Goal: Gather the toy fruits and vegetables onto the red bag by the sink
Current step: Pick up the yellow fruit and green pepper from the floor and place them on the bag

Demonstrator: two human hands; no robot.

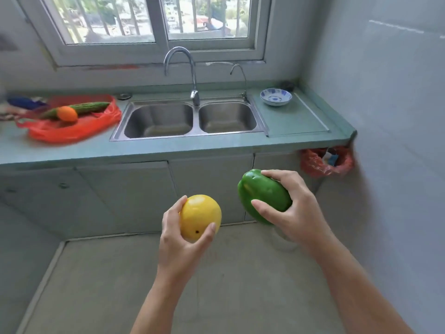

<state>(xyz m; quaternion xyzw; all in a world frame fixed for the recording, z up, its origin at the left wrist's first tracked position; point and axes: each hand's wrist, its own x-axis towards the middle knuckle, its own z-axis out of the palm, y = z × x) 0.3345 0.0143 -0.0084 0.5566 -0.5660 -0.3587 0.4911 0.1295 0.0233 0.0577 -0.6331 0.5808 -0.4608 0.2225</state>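
Grips a yellow round toy fruit (201,214) in the left hand (179,239), thumb on its right side, fingers curled round its left; small dark spot on the fruit's near face. Grips a green toy pepper (262,196) in the right hand (292,213), thumb pressed on its near side, fingers wrapped over the far top. Holds both in the air over the floor (120,285), in front of the cabinet doors (125,196) and below the edge of the surface (168,147); pepper right of the yellow fruit and slightly farther, not touching it.

Both well apart from the red bag (72,132), spread on the surface at far left, just left of the double sink (159,138). On the bag: an orange toy fruit (67,113) and a long green toy vegetable (90,107) lying crosswise behind it, touching it; too blurred to tell cucumber from gourd. Left of the bag, something blue (21,102), too blurred to name.

Behind the sink divider, a tall curved tap (190,68); to its right, a thinner small tap (242,78). Right of the sink, a blue-and-white bowl (276,97), upright on the surface near the far corner. Under the right end of the surface, a second red plastic bag (313,165), hanging open. Above the sink, a barred window (160,25).
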